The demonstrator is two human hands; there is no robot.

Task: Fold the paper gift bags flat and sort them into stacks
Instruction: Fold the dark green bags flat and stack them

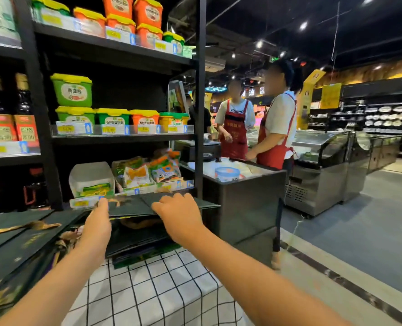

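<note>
two bare forearms, left hand (98, 225) and right hand (180, 216) ungloved, sleeveless

A single wide-angle head camera looked forward and slightly down from close above the checked tabletop (162, 290), facing store shelves (122, 137) and the aisle beyond.

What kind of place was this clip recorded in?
Most likely a supermarket aisle. Black shelving holds tubs of bean paste behind yellow price tags, glass-topped chest freezers line the floor, and two people in red aprons stand at a counter.
</note>
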